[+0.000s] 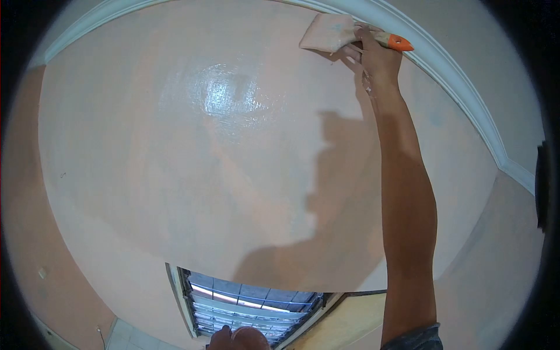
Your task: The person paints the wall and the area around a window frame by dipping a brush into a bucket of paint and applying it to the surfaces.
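High at the upper right, my right hand (378,58) is wrapped round the handle of a wide paintbrush (333,33). The brush has an orange handle end pointing right, and its pale, paint-coated bristles lie against the wall (175,151) just below the white cornice (449,55). Paint smears show on my fingers and wrist. At the bottom edge, my left hand (248,338) is only partly in view, in front of the window; its fingers and anything it holds cannot be made out.
A barred, louvred window (251,303) is at the bottom centre. The cornice curves along the top and down the right. A wet, shiny patch is on the upper wall, and a dark object (542,186) stands at the right edge.
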### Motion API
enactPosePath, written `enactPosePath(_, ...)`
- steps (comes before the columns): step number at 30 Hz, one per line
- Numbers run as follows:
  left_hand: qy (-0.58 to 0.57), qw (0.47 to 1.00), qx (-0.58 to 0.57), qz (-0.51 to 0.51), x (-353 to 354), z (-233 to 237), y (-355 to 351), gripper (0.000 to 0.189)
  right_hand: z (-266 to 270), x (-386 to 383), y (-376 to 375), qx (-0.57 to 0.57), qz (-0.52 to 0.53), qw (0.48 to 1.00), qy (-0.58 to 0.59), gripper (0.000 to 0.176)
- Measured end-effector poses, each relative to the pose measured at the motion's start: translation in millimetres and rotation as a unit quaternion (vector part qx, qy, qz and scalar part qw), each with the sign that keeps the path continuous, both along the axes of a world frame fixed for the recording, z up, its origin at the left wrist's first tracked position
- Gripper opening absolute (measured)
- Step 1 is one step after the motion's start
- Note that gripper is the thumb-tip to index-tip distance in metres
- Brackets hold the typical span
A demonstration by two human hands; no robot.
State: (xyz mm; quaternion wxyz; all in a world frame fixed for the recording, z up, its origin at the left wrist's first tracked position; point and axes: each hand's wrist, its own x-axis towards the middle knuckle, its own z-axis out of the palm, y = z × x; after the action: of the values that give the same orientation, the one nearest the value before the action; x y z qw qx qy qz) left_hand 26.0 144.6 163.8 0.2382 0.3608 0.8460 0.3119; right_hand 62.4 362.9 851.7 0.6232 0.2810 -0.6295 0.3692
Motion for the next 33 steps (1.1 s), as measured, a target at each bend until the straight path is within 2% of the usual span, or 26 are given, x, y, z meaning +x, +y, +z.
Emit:
enactPosePath(1, 0.004, 1.0, -0.004, 0.006, -3.1, -14.9, 0.5, 0.058, 7.1, -9.5, 7.4, -0.052, -0.067, 0.995, 0.048, 0.023)
enactPosePath(4, 0.012, 1.0, 0.005, 0.025, -10.3, -58.9, -2.5, 0.056, -14.5, 27.6, 27.3, -0.167, -0.079, 0.982, 0.039, 0.022)
enactPosePath(6, 0.0, 1.0, 0.005, 0.021, -12.3, -65.4, -5.7, 0.056, -42.8, 61.1, 42.2, -0.171, -0.154, 0.971, 0.071, 0.025)
enactPosePath(10, -0.024, 0.999, 0.002, 0.043, -5.1, -10.7, -10.2, 0.055, -69.9, 90.9, 32.8, -0.167, -0.205, 0.961, 0.075, 0.025)
enactPosePath(11, -0.028, 0.999, -0.005, 0.044, -4.9, -7.0, -11.3, 0.054, -64.8, 85.5, 31.5, -0.171, -0.206, 0.961, 0.076, 0.025)
enactPosePath(13, -0.008, 0.999, -0.008, 0.037, -11.2, -33.3, -6.0, 0.055, -41.1, 59.9, 28.7, -0.108, -0.101, 0.986, 0.074, 0.022)
enactPosePath(15, 0.012, 0.999, -0.005, 0.031, -14.2, -38.8, -2.2, 0.055, -23.3, 31.2, 7.5, -0.089, -0.06, 0.994, 0.023, 0.024)
enactPosePath(17, 0.019, 0.999, -0.009, 0.029, -11.4, -33.8, -0.8, 0.056, -8.5, 1.2, -7.3, -0.024, -0.056, 0.998, -0.018, 0.027)
enactPosePath(19, 0.018, 0.999, -0.004, 0.029, -12.0, -37.5, -0.8, 0.057, -2.1, -25.7, -22.6, -0.037, -0.069, 0.996, -0.047, 0.028)
enactPosePath(20, 0.019, 1.0, -0.001, 0.025, -12.5, -38.7, -1.6, 0.057, -6.4, -22.8, -23.0, -0.038, -0.067, 0.996, -0.048, 0.028)
enactPosePath(22, 0.02, 0.999, 0.0, 0.03, -10.3, -36.5, -3.8, 0.058, -22.1, -4.9, -21.6, -0.206, -0.11, 0.972, 0.038, 0.015)
enactPosePath(23, 0.022, 0.999, 0.002, 0.035, -10.4, -35.2, -4.7, 0.059, -25.5, 1.2, -7.6, -0.207, -0.109, 0.972, 0.037, 0.015)
enactPosePath(25, 0.011, 0.999, -0.003, 0.042, -12.2, -33.6, -5.2, 0.06, -34.8, 20.4, 46.0, -0.236, -0.116, 0.959, 0.11, 0.017)
enactPosePath(26, 0.001, 0.999, -0.007, 0.046, -12.5, -35.3, -6.0, 0.062, -52.3, 43.9, 45.3, -0.165, -0.157, 0.969, 0.095, 0.023)
enactPosePath(27, -0.001, 0.999, -0.01, 0.044, -14.7, -41.0, -5.2, 0.062, -21.5, 16.7, 38.9, -0.157, -0.107, 0.982, 0.012, 0.025)
enactPosePath(29, -0.01, 0.999, -0.01, 0.05, -16.7, -55.1, -5.4, 0.064, -0.2, -1.3, 12.3, -0.16, -0.055, 0.985, -0.037, 0.027)
enactPosePath(30, -0.029, 0.999, -0.007, 0.045, -7.9, -12.7, -5.8, 0.063, -8.3, 15.1, 25.3, -0.179, -0.062, 0.982, -0.009, 0.027)
enactPosePath(32, -0.023, 0.999, -0.003, 0.035, -9.8, -24.8, -5.5, 0.063, -26.0, 47.5, 51.5, -0.225, -0.086, 0.97, 0.04, 0.027)
enactPosePath(33, -0.014, 1.0, 0.007, 0.027, -10.5, -29.5, -5.1, 0.062, -34.8, 65.9, 75.3, -0.201, -0.103, 0.973, 0.054, 0.028)
